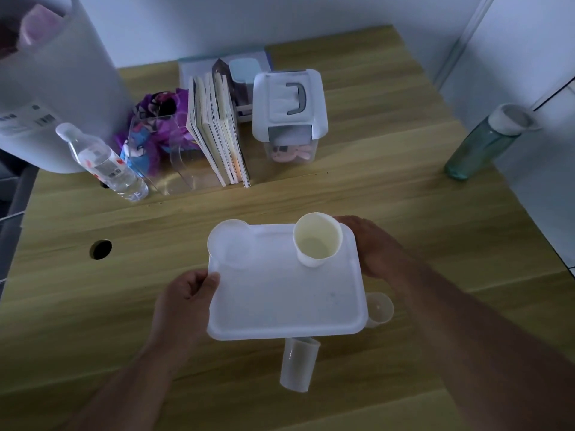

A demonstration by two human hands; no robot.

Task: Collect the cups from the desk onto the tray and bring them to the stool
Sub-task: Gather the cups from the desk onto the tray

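White tray [280, 300] bearing two upright cups, left hand [183, 303] and right hand [373, 247] gripping its edges

**No legible text from my view**

I can make out printed matter, but none of it reads. The white bin [53, 98] at the far left carries a sticker with barcode-like stripes, too blurred for me to decipher. The clear water bottle [102, 161] beside it has a label with red marks and small print, also unreadable. The spines of the books [217, 132] show no lettering I can resolve.
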